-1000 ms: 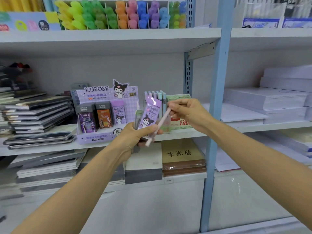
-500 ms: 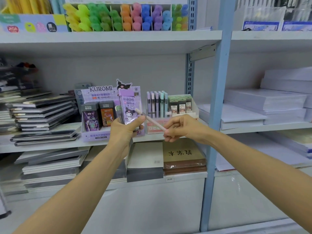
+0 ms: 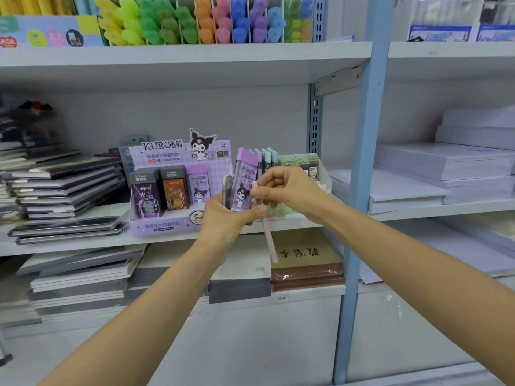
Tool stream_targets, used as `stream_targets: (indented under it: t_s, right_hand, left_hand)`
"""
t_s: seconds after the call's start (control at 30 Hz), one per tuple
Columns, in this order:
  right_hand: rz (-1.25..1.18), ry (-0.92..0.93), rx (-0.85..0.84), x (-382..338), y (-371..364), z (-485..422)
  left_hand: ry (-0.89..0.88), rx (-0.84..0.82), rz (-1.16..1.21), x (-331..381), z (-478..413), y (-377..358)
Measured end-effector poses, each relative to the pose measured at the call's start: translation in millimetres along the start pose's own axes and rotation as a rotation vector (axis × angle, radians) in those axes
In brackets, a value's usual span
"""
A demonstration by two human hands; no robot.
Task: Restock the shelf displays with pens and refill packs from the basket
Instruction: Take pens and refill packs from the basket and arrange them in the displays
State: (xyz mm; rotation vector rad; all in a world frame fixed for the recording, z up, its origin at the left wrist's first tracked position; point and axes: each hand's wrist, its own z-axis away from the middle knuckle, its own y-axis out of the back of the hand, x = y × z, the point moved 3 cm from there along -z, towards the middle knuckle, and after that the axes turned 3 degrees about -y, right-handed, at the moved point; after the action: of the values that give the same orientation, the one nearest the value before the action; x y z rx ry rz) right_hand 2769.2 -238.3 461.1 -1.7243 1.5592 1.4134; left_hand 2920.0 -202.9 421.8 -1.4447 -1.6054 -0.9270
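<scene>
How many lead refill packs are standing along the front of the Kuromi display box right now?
3 show in the Kuromi display box: a dark purple pack on the left, an orange pack in the middle, a lilac pack on the right. The left hand may hide more.

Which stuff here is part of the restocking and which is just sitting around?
Job:
- purple refill pack, left hand
- pink pen, right hand
- Kuromi display box
- pen display

Lying about:
- notebook stacks
- highlighters
- paper reams

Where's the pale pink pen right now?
In the head view, centre frame, the pale pink pen hangs from the right hand, beside the purple Kuromi refill pack held in the left hand.
</scene>
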Motion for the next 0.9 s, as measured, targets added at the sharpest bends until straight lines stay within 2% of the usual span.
stream_targets:
  t_s: [0.07, 0.13, 0.3, 0.4, 0.53, 0.73, 0.9]
  right_hand:
    - [0.022, -0.012, -0.034, -2.8, 1.7, -2.1]
    - [0.013, 0.012, 0.002, -9.8, 12.6, -5.1]
    - [-0.060, 0.154, 0.342, -37.0, 70.3, -21.0]
    - [0.037, 0.185, 0.401, -39.1, 84.9, -31.9]
    - [0.109, 0.158, 0.387, -25.5, 72.6, -45.9]
    - [0.271, 0.165, 0.278, -4.7, 41.8, -61.0]
    - [0.374, 0.162, 0.208, -6.6, 46.7, -66.7]
  left_hand:
    - [0.013, 0.018, 0.013, 0.0, -1.3, 0.9]
    - [0.043, 0.064, 0.050, 0.0, -4.3, 6.2]
    - [0.164, 0.146, 0.069, 0.8, -13.9, 25.5]
    - [0.173, 0.149, 0.071, -2.8, -18.6, 29.9]
    - [0.152, 0.183, 0.086, -6.7, -22.3, 31.8]
    - [0.121, 0.145, 0.153, -9.6, -22.1, 33.1]
    - [0.132, 0.148, 0.129, -12.6, -23.6, 39.4]
